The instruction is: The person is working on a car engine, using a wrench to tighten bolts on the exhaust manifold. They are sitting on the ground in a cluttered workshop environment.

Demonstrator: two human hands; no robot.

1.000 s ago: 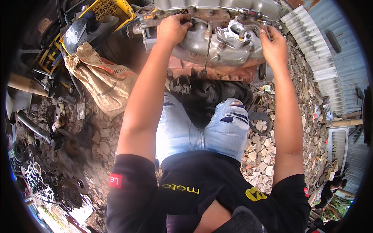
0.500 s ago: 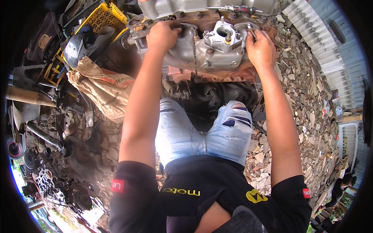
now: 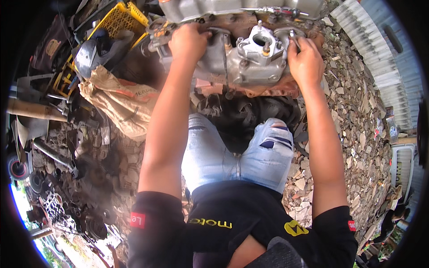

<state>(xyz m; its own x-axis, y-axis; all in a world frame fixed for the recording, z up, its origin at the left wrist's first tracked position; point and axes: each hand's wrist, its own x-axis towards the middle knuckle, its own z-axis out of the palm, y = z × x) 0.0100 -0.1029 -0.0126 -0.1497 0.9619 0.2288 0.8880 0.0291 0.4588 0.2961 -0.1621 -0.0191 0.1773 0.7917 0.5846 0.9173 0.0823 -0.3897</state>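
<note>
Compared with one second ago, our right grip [image 3: 306, 61] sits farther in from the end of the engine, and the dark rod [image 3: 225, 62] across the manifold stands nearer upright in view. Over the last half second, the hands and parts hold almost the same relation. We judge this as fine positioning by hand, not lifting.

The grey manifold [image 3: 248, 73] lies in front of us, against the rusty edge [image 3: 250, 18] of the engine. Our left grip [image 3: 186, 43] is curled over its left part; the fingertips are hidden, so we cannot tell how firmly it is closed. Our right grip pinches a small silver pin [image 3: 293, 35], just right of the pale flange [image 3: 248, 43].

Limits: the ribbed cover [image 3: 205, 10] bounds the far side, with a screwdriver [image 3: 292, 11] along its near edge. The sack [image 3: 123, 105] and yellow crate [image 3: 139, 14] crowd the left. Our knees bound the near side. The widest working room is rightward, over the stony ground [image 3: 355, 85].
</note>
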